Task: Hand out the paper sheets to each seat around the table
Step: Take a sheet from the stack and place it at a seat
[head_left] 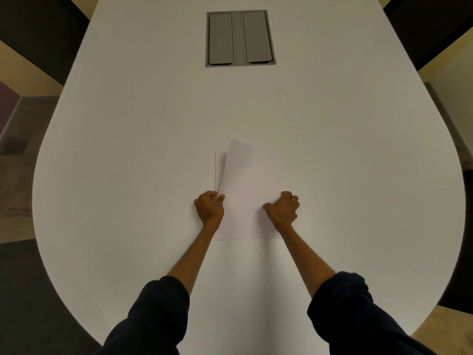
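A small stack of white paper sheets (pixel 249 226) lies on the white table (pixel 128 175) straight in front of me. The top sheet (pixel 245 172) is lifted along its left edge and curls up to the right. My left hand (pixel 209 209) pinches that raised edge between thumb and curled fingers. My right hand (pixel 282 208) has curled fingers at the right edge of the paper, with the thumb lying on top of the sheet.
A grey cable box with two closed flaps (pixel 240 38) is set into the table further out. The table's rounded edge curves close on both sides, with dark floor and walls beyond.
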Action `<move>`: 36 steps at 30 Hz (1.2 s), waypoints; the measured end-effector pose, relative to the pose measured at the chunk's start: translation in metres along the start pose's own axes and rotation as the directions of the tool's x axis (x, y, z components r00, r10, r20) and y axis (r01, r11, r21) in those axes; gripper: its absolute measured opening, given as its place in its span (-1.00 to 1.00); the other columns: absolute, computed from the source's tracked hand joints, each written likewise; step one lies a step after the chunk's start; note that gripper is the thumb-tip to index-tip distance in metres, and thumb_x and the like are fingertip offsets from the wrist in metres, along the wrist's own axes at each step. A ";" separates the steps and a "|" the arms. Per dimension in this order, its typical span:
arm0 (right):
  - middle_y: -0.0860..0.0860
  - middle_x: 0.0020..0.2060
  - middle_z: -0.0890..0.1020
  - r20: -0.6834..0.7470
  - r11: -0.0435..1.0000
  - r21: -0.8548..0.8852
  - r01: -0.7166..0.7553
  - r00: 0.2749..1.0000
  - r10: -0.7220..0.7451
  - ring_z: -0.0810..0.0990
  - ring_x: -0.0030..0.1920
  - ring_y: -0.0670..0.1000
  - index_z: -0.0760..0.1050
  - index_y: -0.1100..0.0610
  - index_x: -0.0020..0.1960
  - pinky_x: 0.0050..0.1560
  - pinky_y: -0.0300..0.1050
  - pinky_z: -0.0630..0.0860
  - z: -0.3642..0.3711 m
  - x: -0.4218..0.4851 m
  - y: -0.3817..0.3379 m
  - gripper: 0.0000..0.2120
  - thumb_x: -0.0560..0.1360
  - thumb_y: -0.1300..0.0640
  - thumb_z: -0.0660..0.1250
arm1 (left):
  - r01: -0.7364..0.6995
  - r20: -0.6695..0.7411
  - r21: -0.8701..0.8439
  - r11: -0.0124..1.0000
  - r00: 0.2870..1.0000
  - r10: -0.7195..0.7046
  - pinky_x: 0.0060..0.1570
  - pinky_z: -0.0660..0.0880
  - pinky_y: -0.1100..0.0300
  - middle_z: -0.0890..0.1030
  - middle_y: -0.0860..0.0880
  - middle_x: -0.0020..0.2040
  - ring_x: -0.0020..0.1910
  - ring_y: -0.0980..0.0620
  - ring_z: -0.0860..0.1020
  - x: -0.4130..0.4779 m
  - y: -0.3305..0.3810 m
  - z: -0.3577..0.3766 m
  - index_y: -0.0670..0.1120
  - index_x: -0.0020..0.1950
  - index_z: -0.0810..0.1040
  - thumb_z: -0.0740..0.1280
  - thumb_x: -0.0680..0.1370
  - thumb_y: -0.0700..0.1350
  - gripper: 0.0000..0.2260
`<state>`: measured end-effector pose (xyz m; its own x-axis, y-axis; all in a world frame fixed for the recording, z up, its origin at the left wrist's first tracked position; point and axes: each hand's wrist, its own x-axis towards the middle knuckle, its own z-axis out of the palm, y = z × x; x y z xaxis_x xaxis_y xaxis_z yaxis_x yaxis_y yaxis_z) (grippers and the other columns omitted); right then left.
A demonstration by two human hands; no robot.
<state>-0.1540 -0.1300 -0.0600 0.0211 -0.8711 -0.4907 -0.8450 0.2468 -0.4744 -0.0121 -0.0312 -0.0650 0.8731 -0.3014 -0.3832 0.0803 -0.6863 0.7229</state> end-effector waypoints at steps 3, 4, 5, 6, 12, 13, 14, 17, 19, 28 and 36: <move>0.14 0.33 0.36 -0.005 0.998 0.060 -0.001 1.000 0.002 0.30 0.39 0.16 0.31 0.21 0.40 0.23 0.12 0.39 -0.002 0.003 -0.005 -0.39 0.43 0.12 0.45 | 0.038 0.120 -0.140 0.989 0.993 -0.021 -0.03 0.47 0.18 0.57 -0.13 -0.10 -0.07 -0.06 0.53 0.002 0.000 -0.005 -0.32 0.11 0.59 0.44 0.51 -0.21 -0.76; 0.15 0.33 0.36 -0.005 0.997 0.077 -0.005 1.000 0.005 0.30 0.39 0.16 0.31 0.21 0.40 0.24 0.14 0.39 -0.002 0.004 -0.006 -0.39 0.43 0.10 0.45 | 0.024 0.151 -0.140 0.990 0.988 -0.002 -0.02 0.46 0.19 0.58 -0.16 -0.05 -0.04 -0.07 0.53 0.003 -0.002 -0.007 -0.32 0.16 0.56 0.42 0.53 -0.21 -0.73; 0.15 0.34 0.36 -0.004 0.995 0.094 -0.010 1.000 0.010 0.30 0.39 0.16 0.32 0.22 0.40 0.25 0.15 0.38 -0.003 0.006 -0.006 -0.40 0.44 0.10 0.44 | 0.015 0.184 -0.151 0.988 0.983 0.013 0.04 0.48 0.17 0.60 -0.19 0.03 0.01 -0.10 0.55 0.004 -0.003 -0.008 -0.33 0.20 0.54 0.41 0.54 -0.20 -0.71; 0.14 0.34 0.37 -0.003 0.993 0.113 -0.019 1.000 0.019 0.30 0.40 0.16 0.33 0.21 0.39 0.26 0.15 0.38 -0.004 0.007 -0.007 -0.41 0.45 0.10 0.44 | 0.017 0.216 -0.168 0.986 0.976 0.020 0.13 0.50 0.12 0.61 -0.22 0.11 0.09 -0.14 0.56 0.006 -0.004 -0.009 -0.34 0.24 0.53 0.40 0.55 -0.20 -0.68; 0.13 0.35 0.40 -0.002 0.960 0.268 -0.079 0.997 0.083 0.32 0.41 0.15 0.37 0.18 0.38 0.30 0.16 0.37 -0.010 0.011 -0.008 -0.46 0.46 0.10 0.43 | 0.066 0.343 -0.263 0.963 0.939 0.029 0.30 0.48 -0.03 0.57 -0.25 0.25 0.15 -0.12 0.56 0.010 -0.005 -0.015 -0.32 0.30 0.50 0.35 0.58 -0.20 -0.67; 0.13 0.36 0.40 -0.008 0.956 0.282 -0.079 0.996 0.085 0.31 0.42 0.15 0.36 0.19 0.40 0.31 0.17 0.36 -0.010 0.011 -0.008 -0.45 0.47 0.09 0.43 | 0.074 0.352 -0.276 0.958 0.935 0.029 0.28 0.48 -0.01 0.58 -0.24 0.24 0.12 -0.09 0.55 0.010 -0.004 -0.016 -0.31 0.30 0.51 0.35 0.58 -0.20 -0.68; 0.13 0.36 0.40 -0.010 0.953 0.292 -0.082 0.996 0.089 0.31 0.42 0.15 0.35 0.18 0.40 0.32 0.17 0.36 -0.011 0.011 -0.008 -0.44 0.47 0.08 0.42 | 0.087 0.360 -0.280 0.956 0.933 0.020 0.26 0.49 0.00 0.58 -0.21 0.22 0.10 -0.06 0.54 0.011 -0.004 -0.018 -0.30 0.30 0.51 0.35 0.58 -0.20 -0.68; 0.12 0.31 0.44 0.015 0.948 0.303 -0.096 0.995 0.096 0.35 0.38 0.14 0.42 0.17 0.36 0.33 0.21 0.39 -0.012 0.014 -0.007 -0.53 0.50 0.03 0.37 | 0.124 0.375 -0.280 0.952 0.927 -0.010 0.15 0.50 0.06 0.59 -0.15 0.15 0.07 -0.03 0.53 0.012 -0.003 -0.020 -0.28 0.27 0.53 0.35 0.58 -0.17 -0.70; 0.13 0.17 0.51 0.019 0.931 0.353 -0.095 0.995 0.094 0.43 0.25 0.15 0.51 0.21 0.20 0.28 0.13 0.43 -0.015 0.014 -0.006 -0.67 0.52 0.05 0.33 | 0.116 0.369 -0.276 0.954 0.929 -0.006 0.02 0.49 0.14 0.59 -0.12 0.11 0.04 -0.02 0.53 0.012 -0.003 -0.022 -0.28 0.25 0.54 0.35 0.58 -0.16 -0.71; 0.00 -0.41 0.19 0.025 0.819 0.573 -0.026 1.000 0.014 0.13 -0.35 0.01 0.12 0.04 -0.37 -0.29 -0.12 0.13 -0.041 -0.008 -0.014 -0.55 0.54 0.18 0.32 | 0.046 0.331 -0.308 0.950 0.942 0.061 0.08 0.53 0.07 0.61 -0.14 0.05 0.00 -0.06 0.57 -0.002 0.015 -0.049 -0.27 0.19 0.57 0.39 0.56 -0.18 -0.74; 0.06 -0.30 0.30 -0.086 0.700 0.701 0.138 0.990 -0.109 0.23 -0.29 -0.01 0.39 0.17 -0.18 -0.24 -0.17 0.24 -0.090 -0.054 -0.019 -0.80 0.58 0.18 0.33 | -0.099 0.301 -0.315 0.944 0.933 0.198 -0.22 0.32 0.15 0.47 -0.08 -0.31 -0.28 -0.01 0.37 -0.037 0.048 -0.084 -0.17 -0.25 0.49 0.40 0.55 -0.08 -0.76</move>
<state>-0.1867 -0.1254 0.0415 0.0672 -0.9259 -0.3718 -0.2144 0.3505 -0.9117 0.0001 0.0024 0.0326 0.6857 -0.6161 -0.3876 0.1411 -0.4098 0.9012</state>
